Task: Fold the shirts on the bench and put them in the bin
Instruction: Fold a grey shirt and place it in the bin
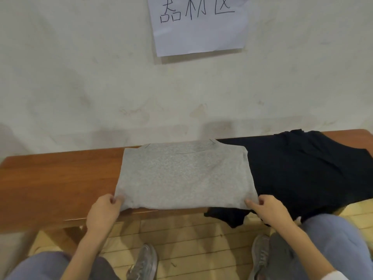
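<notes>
Head view. Left hand point(104, 212) reaches forward from the lower left, forearm bare. Its grip is clenched on the near left corner of the grey shirt point(184, 174), thumb on top and fingers curled under the hem. Right hand point(268, 211) mirrors it from the lower right. Its grip pinches the near right corner of the same shirt, thumb on top. Both hands sit at the front edge of the worktop point(56, 178).

Grey shirt lies flat mid-worktop, neckline at the back edge by the wall, near hem just over the front edge. It shows as a plain rectangle with no sleeves sticking out.

Black shirt point(302, 168) is spread over the right part of the worktop. The grey shirt's right edge lies on it, and some black cloth hangs over the front edge.

White paper sheet point(199, 33) is on the wall above, with three handwritten black characters, tops cut by the frame. They seem to read 器材区.

Below are a wood-plank floor point(191, 239), two grey shoes and blue-grey trouser knees.
</notes>
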`<state>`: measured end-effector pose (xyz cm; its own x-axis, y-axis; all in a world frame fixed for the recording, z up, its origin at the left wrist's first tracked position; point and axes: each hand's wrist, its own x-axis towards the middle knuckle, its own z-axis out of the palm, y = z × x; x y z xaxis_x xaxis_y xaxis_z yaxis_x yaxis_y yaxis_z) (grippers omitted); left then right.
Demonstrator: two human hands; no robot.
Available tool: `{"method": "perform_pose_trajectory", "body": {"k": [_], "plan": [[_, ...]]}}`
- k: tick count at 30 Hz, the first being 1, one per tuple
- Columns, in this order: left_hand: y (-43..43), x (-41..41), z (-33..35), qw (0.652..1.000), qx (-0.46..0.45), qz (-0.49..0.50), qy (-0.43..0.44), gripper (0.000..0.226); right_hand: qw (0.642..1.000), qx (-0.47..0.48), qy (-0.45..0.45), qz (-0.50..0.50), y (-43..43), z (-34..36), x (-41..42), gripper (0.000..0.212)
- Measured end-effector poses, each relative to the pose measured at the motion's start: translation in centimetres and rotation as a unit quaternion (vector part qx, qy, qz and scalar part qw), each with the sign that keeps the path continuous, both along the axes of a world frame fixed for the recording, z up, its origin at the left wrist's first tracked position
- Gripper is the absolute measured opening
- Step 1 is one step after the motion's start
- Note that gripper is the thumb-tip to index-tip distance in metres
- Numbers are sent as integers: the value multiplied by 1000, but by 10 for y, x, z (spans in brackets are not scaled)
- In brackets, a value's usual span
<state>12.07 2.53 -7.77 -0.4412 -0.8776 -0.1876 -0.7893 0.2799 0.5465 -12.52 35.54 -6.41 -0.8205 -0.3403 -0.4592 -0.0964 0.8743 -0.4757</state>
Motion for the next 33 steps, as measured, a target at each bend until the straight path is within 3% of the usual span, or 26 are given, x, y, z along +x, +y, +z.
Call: {"method": "perform_pose_trajectory", "body": {"k": [2, 6, 11, 15, 23, 29, 31, 33], "plan": [[5, -1, 6, 997, 10, 40, 71, 40, 991, -111, -34, -62, 0, 0, 5, 26], [-3, 6, 27, 950, 157, 161, 215, 29, 952, -236, -38, -191, 15, 16, -7, 20], [-6, 24, 22, 971, 136, 118, 156, 32, 969, -174, -78, -156, 30, 10, -20, 18], [-8, 42, 17, 990, 48, 88, 97, 40, 968, -167, -32, -187, 39, -2, -26, 17], [4, 37, 21, 959, 215, 66, 171, 27, 935, -270, -159, -166, 30, 3, -19, 9], [1, 40, 18, 976, 160, 61, 135, 20, 943, -266, -90, -176, 20, 6, -19, 12], [-7, 49, 15, 959, 247, 56, 129, 29, 935, -276, -120, -186, 27, 7, -22, 16], [-8, 51, 16, 918, 379, 25, 118, 33, 937, -268, -146, -169, 32, 6, -20, 18]]}}
